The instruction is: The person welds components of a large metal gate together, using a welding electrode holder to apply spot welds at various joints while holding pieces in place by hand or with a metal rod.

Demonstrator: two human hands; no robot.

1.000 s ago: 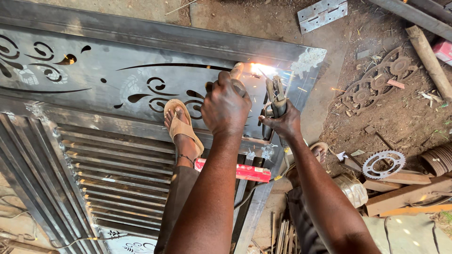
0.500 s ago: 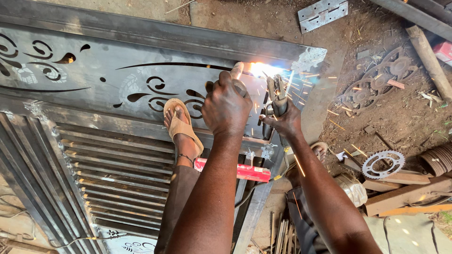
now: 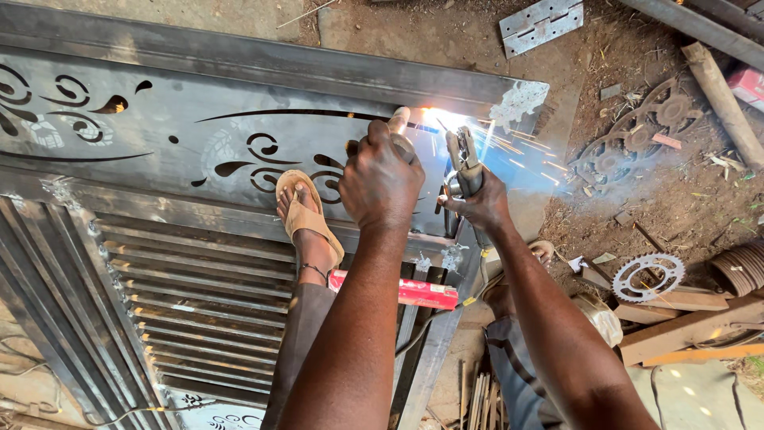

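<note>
A bright weld is being struck at the gate panel [image 3: 239, 151]'s far right corner, the clamp [image 3: 464, 159] gripped by the right hand [image 3: 480, 203], the left hand [image 3: 382, 179] fisted beside it, the seam unfinished.

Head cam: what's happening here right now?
A person is welding on a decorative metal gate panel lying flat on the ground. The right hand grips an electrode holder, its tip at a bright arc near the panel's upper edge, with sparks flying right. The left hand is closed around something pale beside the arc; what it is cannot be told. A sandalled foot rests on the panel. A sprocket lies on the dirt nearby.
</note>
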